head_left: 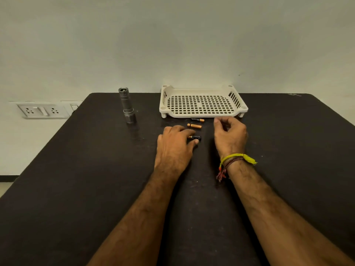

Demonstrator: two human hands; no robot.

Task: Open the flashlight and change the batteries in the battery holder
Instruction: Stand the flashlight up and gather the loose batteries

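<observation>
A silver flashlight (126, 105) stands upright on its wide head at the back left of the dark table (96, 169). Three copper-and-black batteries lie in front of the tray: the far one (197, 120), the middle one (194, 125) and the near one (195, 137). My left hand (173, 148) rests on the table with its thumb and fingertips pinched on the near battery, hiding that battery's left end. My right hand (230, 136) hovers to the right of the batteries, fingers loosely curled, thumb apart, with nothing visible in it.
An empty white perforated plastic tray (203, 114) sits at the back of the table, just beyond the batteries and my right hand. A wall socket panel (42, 111) is on the wall at the left. A yellow thread band circles my right wrist.
</observation>
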